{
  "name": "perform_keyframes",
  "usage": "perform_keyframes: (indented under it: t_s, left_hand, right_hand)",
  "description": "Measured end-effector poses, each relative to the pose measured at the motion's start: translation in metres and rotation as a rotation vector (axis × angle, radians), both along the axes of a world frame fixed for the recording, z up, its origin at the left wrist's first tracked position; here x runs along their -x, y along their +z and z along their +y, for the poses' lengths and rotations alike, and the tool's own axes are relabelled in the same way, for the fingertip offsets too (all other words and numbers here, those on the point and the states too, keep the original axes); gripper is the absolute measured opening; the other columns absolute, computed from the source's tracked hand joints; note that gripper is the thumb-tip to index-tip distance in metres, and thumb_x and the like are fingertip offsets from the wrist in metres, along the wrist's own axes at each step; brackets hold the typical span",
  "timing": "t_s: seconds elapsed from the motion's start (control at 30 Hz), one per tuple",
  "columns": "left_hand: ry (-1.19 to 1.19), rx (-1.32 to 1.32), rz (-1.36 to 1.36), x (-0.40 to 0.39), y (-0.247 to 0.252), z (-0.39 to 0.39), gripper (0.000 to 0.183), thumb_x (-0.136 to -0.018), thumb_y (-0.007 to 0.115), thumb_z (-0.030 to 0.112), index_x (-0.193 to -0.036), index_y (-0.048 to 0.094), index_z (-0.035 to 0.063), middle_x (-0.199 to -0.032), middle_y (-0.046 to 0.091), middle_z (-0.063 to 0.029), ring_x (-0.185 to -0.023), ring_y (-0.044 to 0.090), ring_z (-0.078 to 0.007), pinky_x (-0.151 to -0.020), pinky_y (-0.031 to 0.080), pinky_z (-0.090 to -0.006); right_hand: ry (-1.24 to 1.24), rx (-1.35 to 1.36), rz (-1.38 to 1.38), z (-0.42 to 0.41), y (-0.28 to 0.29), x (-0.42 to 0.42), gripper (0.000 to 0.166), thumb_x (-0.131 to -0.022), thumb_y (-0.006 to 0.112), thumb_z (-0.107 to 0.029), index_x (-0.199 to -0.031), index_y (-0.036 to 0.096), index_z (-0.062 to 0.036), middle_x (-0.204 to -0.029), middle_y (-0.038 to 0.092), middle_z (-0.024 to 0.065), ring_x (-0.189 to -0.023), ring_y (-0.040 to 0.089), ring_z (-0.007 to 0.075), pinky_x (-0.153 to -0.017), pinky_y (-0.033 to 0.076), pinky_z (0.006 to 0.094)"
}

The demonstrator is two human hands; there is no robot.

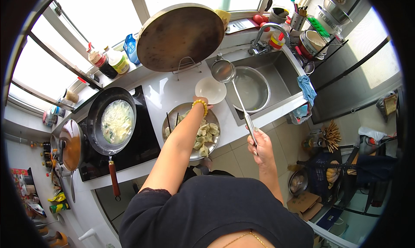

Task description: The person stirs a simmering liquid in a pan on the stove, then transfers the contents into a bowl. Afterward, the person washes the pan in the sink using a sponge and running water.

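Observation:
My left hand (201,101), with a yellow beaded bracelet at the wrist, is at the near rim of a white bowl (212,87). Its fingers are partly hidden, with some showing just below the bowl's edge. Under that forearm is a round metal plate (191,156) of dumplings (207,134), with dark chopsticks (168,122) at its left side. My right hand (260,146) grips the handle of a long metal ladle (240,100). The ladle's head is at the sink's left edge, beside a metal basin (267,97) holding cloudy liquid.
A black wok (94,131) with pale, bubbling food sits on the black cooktop (147,134), its wooden handle (113,180) jutting past the counter. A lidded pan (71,144) stands left. Behind are a round cutting board (181,37), bottles (118,61) and a faucet (259,47).

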State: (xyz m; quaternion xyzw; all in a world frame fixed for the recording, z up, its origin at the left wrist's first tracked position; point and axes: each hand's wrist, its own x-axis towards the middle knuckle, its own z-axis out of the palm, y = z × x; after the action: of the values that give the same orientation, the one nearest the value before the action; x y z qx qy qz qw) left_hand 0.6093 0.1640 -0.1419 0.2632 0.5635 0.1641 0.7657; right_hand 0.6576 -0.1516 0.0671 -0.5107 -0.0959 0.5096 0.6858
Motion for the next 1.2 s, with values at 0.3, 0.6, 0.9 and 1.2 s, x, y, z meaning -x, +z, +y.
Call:
perform_keyframes:
  t_s: [0.3, 0.6, 0.9, 1.2]
  left_hand:
    - [-0.301, -0.412, 0.598, 0.000, -0.040, 0.040, 0.083, -0.047, 0.093, 0.001, -0.113, 0.042, -0.0064, -0.097, 0.067, -0.0183, -0.083, 0.068, -0.0207, -0.062, 0.055, -0.0272]
    - [-0.817, -0.505, 0.924, 0.055, -0.135, 0.141, 0.064, -0.060, 0.090, 0.032, -0.115, 0.063, 0.0133, -0.119, 0.061, -0.0035, -0.106, 0.061, -0.0174, -0.080, 0.052, -0.0311]
    - [-0.973, -0.714, 1.162, 0.054, -0.005, 0.087, 0.053, -0.072, 0.075, 0.028, -0.120, 0.060, 0.0106, -0.122, 0.056, -0.0103, -0.100, 0.062, -0.0288, -0.081, 0.051, -0.0356]
    - [-0.247, -1.240, 0.404, 0.211, 0.184, -0.057, 0.039, -0.085, 0.063, 0.013, -0.122, 0.054, 0.0013, -0.110, 0.054, -0.0155, -0.083, 0.061, -0.0187, -0.074, 0.051, -0.0295]
  right_hand:
    - [-0.029, 0.032, -0.006, -0.005, -0.002, 0.004, 0.031, -0.100, 0.046, -0.022, -0.116, 0.056, 0.0017, -0.061, 0.049, 0.0011, -0.037, 0.030, 0.0047, -0.036, 0.025, 0.0193]
    - [-0.002, 0.006, 0.019, -0.003, -0.007, 0.005, 0.029, -0.100, 0.049, -0.024, -0.116, 0.057, -0.0023, -0.062, 0.049, 0.0009, -0.038, 0.033, 0.0043, -0.034, 0.027, 0.0178]
    - [0.010, 0.056, 0.008, 0.008, -0.011, 0.007, 0.028, -0.100, 0.049, -0.027, -0.113, 0.058, -0.0037, -0.062, 0.050, 0.0001, -0.038, 0.033, 0.0038, -0.035, 0.027, 0.0176]
    - [0.265, 0.059, -0.045, 0.060, -0.009, 0.031, 0.028, -0.098, 0.055, -0.023, -0.115, 0.056, -0.0015, -0.062, 0.048, -0.0009, -0.039, 0.032, 0.0032, -0.037, 0.024, 0.0182]
